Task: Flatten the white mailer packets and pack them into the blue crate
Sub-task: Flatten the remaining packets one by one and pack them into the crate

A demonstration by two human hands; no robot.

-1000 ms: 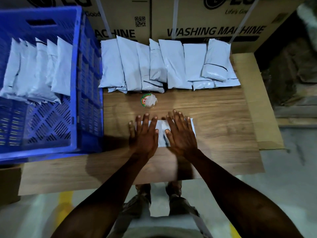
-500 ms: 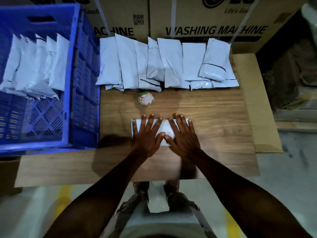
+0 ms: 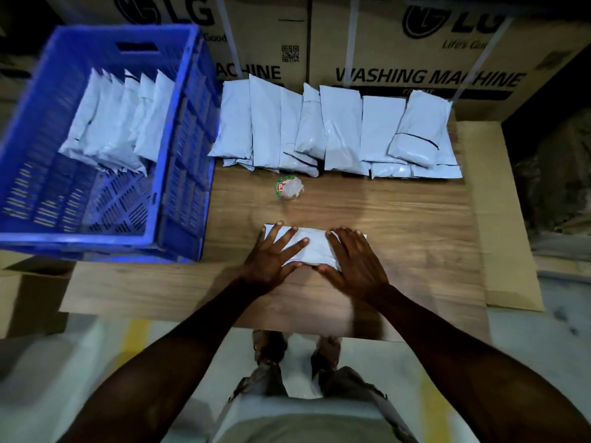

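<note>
A white mailer packet [image 3: 315,249] lies crosswise on the wooden table [image 3: 409,225] in front of me. My left hand [image 3: 271,260] rests flat on its left half with fingers spread. My right hand [image 3: 355,263] rests flat on its right half and hides that end. Both thumbs sit along the packet's near edge. The blue crate [image 3: 80,241] stands at the left with several white packets [image 3: 118,126] standing on edge inside, leaning toward its far end. A row of several more white packets [image 3: 339,135] lies along the table's far edge.
A small round green-and-red lid with crumpled clear plastic [image 3: 287,190] lies between the row and my hands. Large cardboard washing-machine boxes [image 3: 415,43] stand behind the table. A cardboard sheet [image 3: 505,219] juts out under the table's right side.
My hands have slid apart across the packet, the left toward its left end and the right toward its right end. More of the packet's middle shows.
</note>
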